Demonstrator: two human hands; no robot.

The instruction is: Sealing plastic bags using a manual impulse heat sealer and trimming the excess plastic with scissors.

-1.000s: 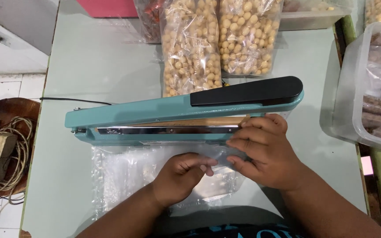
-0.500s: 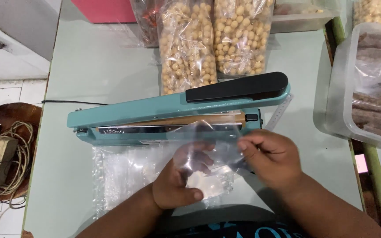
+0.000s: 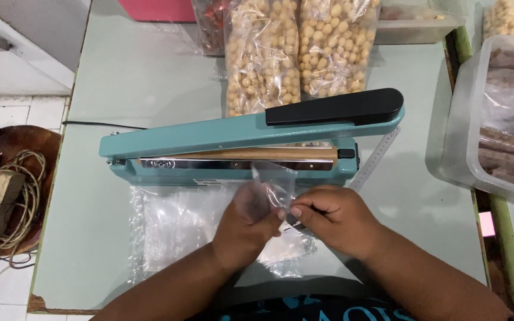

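Far left, off the counter: a round wooden stool with a coil of cord and a small block on it, over white floor tiles. A black cable runs along the counter to the left end of the sealer.

Left of centre, near you: a flat stack of clear bags lies on the counter, just in front of the sealer.

Centre: the teal sealer sits across the counter, its arm raised at the right end, black handle on top, brown strip showing under the arm.

Your left hand is over the right part of the stack, fingers curled shut on the lower edge of a small clear bag. The bag stands up from your fingers, its top just in front of the sealer bar; cannot tell if it touches.

Your right hand is just right of the left, thumb and forefinger pinched on the same bag's side, other fingers folded in. Hands touch at the bag.

Far centre: two bags of pale round snacks lie behind the sealer, a bag of reddish stuff to their left.

Right of the sealer: a clear ruler lies slanted on the counter.

Far right: a clear tub of brown sticks in bags.
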